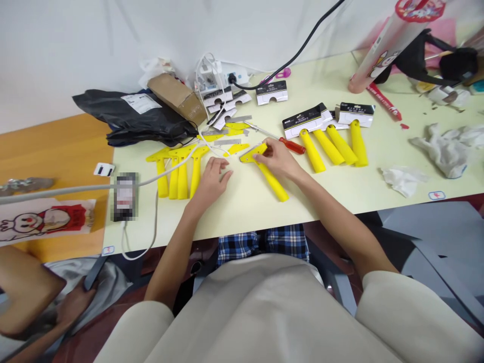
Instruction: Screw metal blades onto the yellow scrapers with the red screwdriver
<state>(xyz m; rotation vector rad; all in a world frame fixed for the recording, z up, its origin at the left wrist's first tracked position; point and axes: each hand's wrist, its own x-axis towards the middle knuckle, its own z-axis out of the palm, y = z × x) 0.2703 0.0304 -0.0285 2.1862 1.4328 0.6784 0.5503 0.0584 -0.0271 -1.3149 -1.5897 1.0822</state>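
My right hand [278, 157] is closed on the head of a yellow scraper [273, 179], its handle slanting toward the table's front edge. Left of it, my left hand [215, 177] rests over the table with bent fingers and the thumb apart, holding nothing I can see. Several yellow scraper handles [173, 174] lie beside it. Beyond both hands are loose yellow head pieces [236, 149] and thin grey blades [227, 142]. A screwdriver [293, 145] with a red handle lies just behind my right hand.
Scrapers in black-and-white card sleeves [306, 121] lie to the right, and loose cards [272, 93] at the back. A black bag [136, 121], cardboard box [177, 98], power strip [236, 75] and white cable [162, 176] are leftward. Another person's hand [75, 302] is lower left.
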